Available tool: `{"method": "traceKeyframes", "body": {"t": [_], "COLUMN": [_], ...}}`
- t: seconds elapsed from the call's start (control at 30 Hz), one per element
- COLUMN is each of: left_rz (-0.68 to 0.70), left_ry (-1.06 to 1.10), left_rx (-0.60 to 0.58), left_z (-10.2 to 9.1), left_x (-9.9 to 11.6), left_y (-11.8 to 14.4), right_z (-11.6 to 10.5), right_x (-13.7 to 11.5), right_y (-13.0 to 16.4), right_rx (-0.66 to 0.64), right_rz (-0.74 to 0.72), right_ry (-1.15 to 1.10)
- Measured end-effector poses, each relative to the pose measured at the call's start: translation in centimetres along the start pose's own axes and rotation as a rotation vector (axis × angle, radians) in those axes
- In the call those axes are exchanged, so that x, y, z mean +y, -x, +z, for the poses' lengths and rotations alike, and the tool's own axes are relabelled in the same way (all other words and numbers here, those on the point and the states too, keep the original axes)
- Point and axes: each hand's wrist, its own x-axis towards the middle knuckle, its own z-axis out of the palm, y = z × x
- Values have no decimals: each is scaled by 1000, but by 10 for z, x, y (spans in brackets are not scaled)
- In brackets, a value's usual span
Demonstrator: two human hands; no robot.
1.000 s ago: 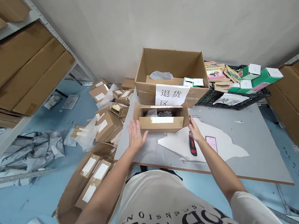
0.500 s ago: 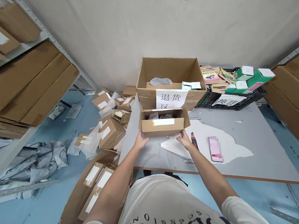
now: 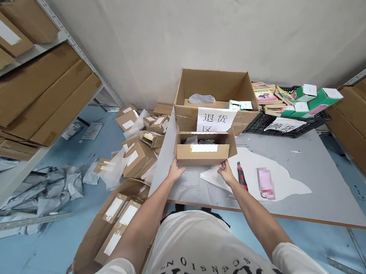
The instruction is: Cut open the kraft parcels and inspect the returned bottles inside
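A small open cardboard box (image 3: 201, 154) with a white label on its front is between my two hands, over the near side of the table. My left hand (image 3: 175, 172) grips its lower left corner. At the lower right edge my right hand (image 3: 226, 171) holds it with bent fingers. Inside the box lies something whitish and dark that I cannot make out. Behind it stands a large open carton (image 3: 246, 119) with a paper sign (image 3: 216, 118) on its front. A red and black utility knife (image 3: 242, 176) lies to the right of my right hand.
The grey table (image 3: 325, 183) also bears white paper (image 3: 286, 183), a phone (image 3: 266, 182) and a black crate (image 3: 287, 130) with books and green boxes. Left, an open carton (image 3: 83, 247) of parcels stands near piled parcels (image 3: 139, 159). Shelving (image 3: 39, 49) rises at the left.
The view has turned slightly, so most of the scene sits a little farther right. Both hands keep hold of the small cardboard box, which has barely moved.
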Motion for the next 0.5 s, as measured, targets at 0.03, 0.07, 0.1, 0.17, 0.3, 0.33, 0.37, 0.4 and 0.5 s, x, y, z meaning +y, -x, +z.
{"method": "traceKeyframes", "body": {"t": [0.03, 0.07, 0.1, 0.17, 0.3, 0.33, 0.37, 0.4, 0.5], "left_rz": [-30, -46, -57, -80, -155, -174, -188, -201, -213], "left_ry": [39, 58, 69, 88, 147, 161, 176, 188, 257], "left_rx": [11, 23, 40, 95, 268, 314, 365, 410, 544], "left_z": [-4, -10, -16, -33, -82, -98, -114, -131, -180], "left_x": [-1, -2, -4, -10, -29, -34, -38, -42, -50], "left_y": [2, 4, 6, 11, 20, 21, 21, 20, 9], "right_z": [4, 9, 16, 33, 86, 102, 120, 138, 196], "right_x": [0, 1, 1, 0, -11, -16, -22, -30, -53], "right_y": [0, 0, 0, -1, -11, -16, -23, -31, -64], "right_rx": [0, -2, -5, -27, -136, -172, -211, -252, -367], "right_rz": [3, 6, 10, 19, 25, 23, 19, 17, 16], "right_ry": [-13, -26, -39, -60, -68, -64, -59, -49, -8]}}
